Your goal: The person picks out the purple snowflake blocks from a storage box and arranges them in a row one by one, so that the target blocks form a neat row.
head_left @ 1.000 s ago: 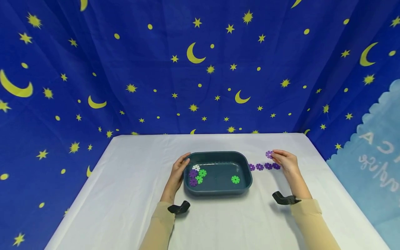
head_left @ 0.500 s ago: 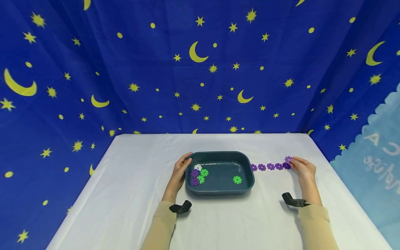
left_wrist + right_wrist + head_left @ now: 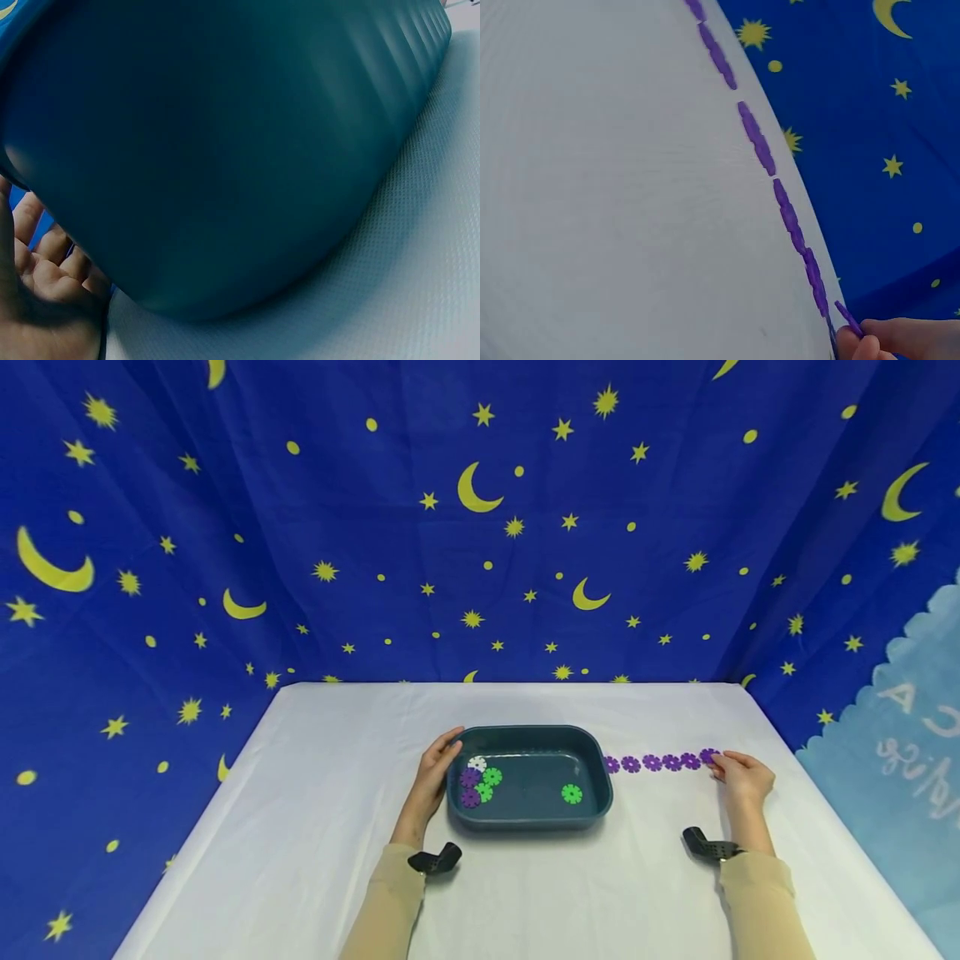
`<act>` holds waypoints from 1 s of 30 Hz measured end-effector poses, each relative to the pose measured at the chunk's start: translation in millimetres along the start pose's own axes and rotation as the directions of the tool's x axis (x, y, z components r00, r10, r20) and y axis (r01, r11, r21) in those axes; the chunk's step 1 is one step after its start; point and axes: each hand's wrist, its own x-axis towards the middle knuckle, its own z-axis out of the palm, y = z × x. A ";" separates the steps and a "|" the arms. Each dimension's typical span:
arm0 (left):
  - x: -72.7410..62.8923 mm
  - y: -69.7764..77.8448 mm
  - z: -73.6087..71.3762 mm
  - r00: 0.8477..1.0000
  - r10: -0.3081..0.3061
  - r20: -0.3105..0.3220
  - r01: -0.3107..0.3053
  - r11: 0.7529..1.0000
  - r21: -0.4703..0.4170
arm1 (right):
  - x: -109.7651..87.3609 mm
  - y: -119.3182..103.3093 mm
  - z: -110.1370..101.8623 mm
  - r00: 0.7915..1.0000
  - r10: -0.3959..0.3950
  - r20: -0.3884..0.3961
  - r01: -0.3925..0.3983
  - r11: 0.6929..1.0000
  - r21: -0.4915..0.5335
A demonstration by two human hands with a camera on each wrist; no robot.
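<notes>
A dark teal tray (image 3: 531,821) stands on the white table. My left hand (image 3: 431,777) grips its left end, thumb at the rim; the left wrist view shows fingers (image 3: 56,262) against the outer wall. Inside, purple, green and one white disc (image 3: 477,764) with notched edges cluster at the left, and a green disc (image 3: 572,794) lies alone at the right. From the tray's right side runs a row of purple notched discs (image 3: 652,762). At the row's right end my right hand (image 3: 748,781) pinches a purple notched disc (image 3: 849,318), tilted and slightly above the table in the right wrist view.
White cloth covers the table (image 3: 570,893). Behind and beside it hangs a blue curtain (image 3: 405,543) with yellow stars and moons. A light blue panel (image 3: 892,760) with lettering is at the right. Black cameras sit on both wrists.
My right hand has carried the purple disc rightward past the others, then lowered it to the row's right end. The left hand stays on the tray; the head view has shifted slightly.
</notes>
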 end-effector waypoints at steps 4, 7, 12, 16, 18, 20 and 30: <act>1.0 0.2 -0.6 1.000 -0.015 0.002 0.015 1.000 -0.005 | 1.0 3.9 3.1 0.998 -0.038 -0.040 0.036 0.997 -0.067; 1.8 0.9 -1.3 0.999 -0.033 0.008 0.033 0.999 -0.013 | 1.0 5.8 5.4 0.995 -0.061 -0.079 0.055 0.995 -0.078; 3.7 -0.6 -2.3 0.999 -0.038 0.015 0.038 0.999 -0.001 | 1.3 7.8 7.6 0.987 -0.112 -0.112 0.093 0.983 -0.160; 4.0 -1.2 -1.2 0.999 -0.035 0.008 0.035 0.999 -0.006 | -0.1 8.3 7.6 0.982 -0.135 -0.131 0.103 0.969 -0.226; 3.6 -1.1 -0.3 1.000 -0.028 0.003 0.028 1.000 -0.003 | -1.3 7.8 7.1 0.981 -0.135 -0.140 0.101 0.969 -0.224; 3.5 -1.5 0.3 1.000 -0.015 0.002 0.015 1.000 0.003 | -2.8 6.7 6.4 0.982 -0.120 -0.144 0.092 0.978 -0.189; 2.5 -3.3 -1.2 1.000 0.005 0.017 -0.004 1.000 -0.019 | -17.5 -7.6 17.1 0.997 -0.073 -0.025 0.072 0.997 -0.023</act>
